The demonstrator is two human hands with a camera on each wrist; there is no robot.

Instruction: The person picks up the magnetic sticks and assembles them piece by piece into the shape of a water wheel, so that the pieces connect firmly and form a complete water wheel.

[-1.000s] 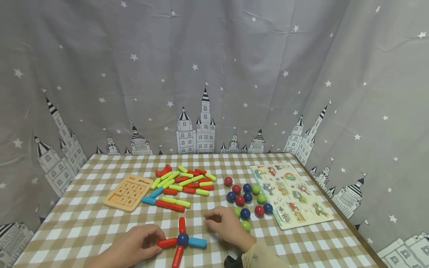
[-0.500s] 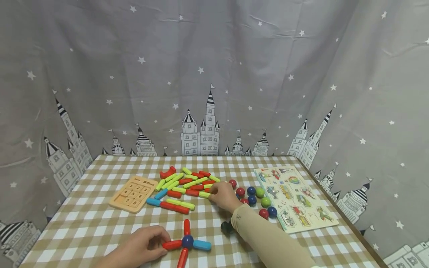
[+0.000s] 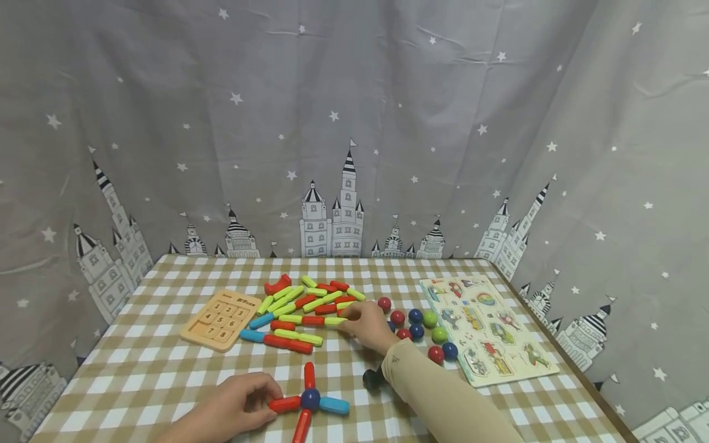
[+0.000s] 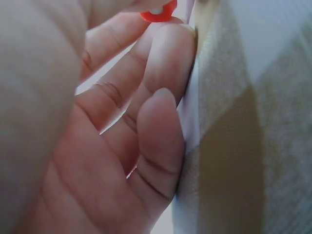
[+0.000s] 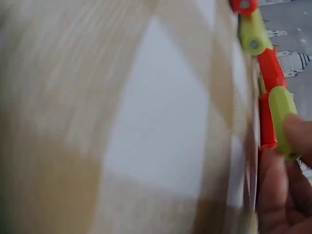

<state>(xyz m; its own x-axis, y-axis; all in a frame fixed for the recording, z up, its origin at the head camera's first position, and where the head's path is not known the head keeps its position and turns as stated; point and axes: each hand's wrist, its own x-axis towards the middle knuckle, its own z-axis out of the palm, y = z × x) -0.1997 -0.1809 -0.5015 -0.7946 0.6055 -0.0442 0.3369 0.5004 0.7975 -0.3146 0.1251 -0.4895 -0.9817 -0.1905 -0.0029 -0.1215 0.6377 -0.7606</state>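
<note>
Nearest, left hand (image 3: pixel 227 409) flat on the checked surface (image 3: pixel 138 375), fingers curled about the red stick (image 3: pixel 284 404) of the cross (image 3: pixel 309 401), a blue ball with red and blue sticks radiating from it; in the left wrist view only the red stick's end (image 4: pixel 158 14) above the fingertips (image 4: pixel 161 122), against the cloth. Just beyond, a dark lump (image 3: pixel 372 378) beside the beige sleeve (image 3: pixel 443 400). Farther out, right hand (image 3: pixel 367 326) reached to the pile of sticks (image 3: pixel 301 307), grip narrow, fingertips pinching the near end of a green stick (image 3: pixel 335 320); in the right wrist view the same green stick (image 5: pixel 282 117) under a fingertip (image 5: pixel 300 134), in line with red ones. Long axis roughly left to right across the surface, stick running leftward from the grip, at the pile's right edge; right hand touching it, left hand well apart, nearer the body. Balls (image 3: pixel 421 326) just right of that hand, puzzle board (image 3: pixel 487 332) beyond them, number board (image 3: pixel 220 320) left of the pile. Against half a second ago: right hand barely shifted, drawn slightly toward the body with the stick in its fingers; left hand and cross unmoved. Against a second ago: right hand gone from near the cross out to the pile
</note>
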